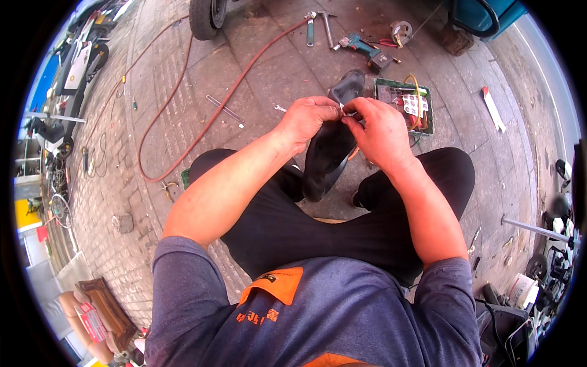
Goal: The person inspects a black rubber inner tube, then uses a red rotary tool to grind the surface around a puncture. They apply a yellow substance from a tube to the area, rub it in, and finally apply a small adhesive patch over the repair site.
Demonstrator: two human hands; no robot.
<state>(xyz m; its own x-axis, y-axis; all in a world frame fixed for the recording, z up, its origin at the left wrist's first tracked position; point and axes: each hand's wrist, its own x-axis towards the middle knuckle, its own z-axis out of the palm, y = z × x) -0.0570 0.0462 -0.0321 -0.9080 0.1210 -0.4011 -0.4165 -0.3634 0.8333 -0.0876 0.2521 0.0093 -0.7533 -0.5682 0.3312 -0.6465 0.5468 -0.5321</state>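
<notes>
My left hand (313,117) and my right hand (380,127) meet fingertip to fingertip in front of me, both closed in a pinch. Between them is a small white and reddish piece (342,111), too small and covered to name. Directly beneath the hands a black rubber inner tube (327,160) lies folded between my knees. Its far end (348,85) shows beyond my fingers, while the hands hide part of its middle. Just right of my right hand stands a green basket (431,122) holding a white sheet of round patches (414,104) and red items.
A red hose (235,88) loops over the paving at left. Farther off lie a hammer (327,27), an adjustable wrench (310,32), a cordless power tool (365,50) and a round metal part (401,32). A wheel (208,17) stands at the top; a red-and-white strip (493,109) lies right.
</notes>
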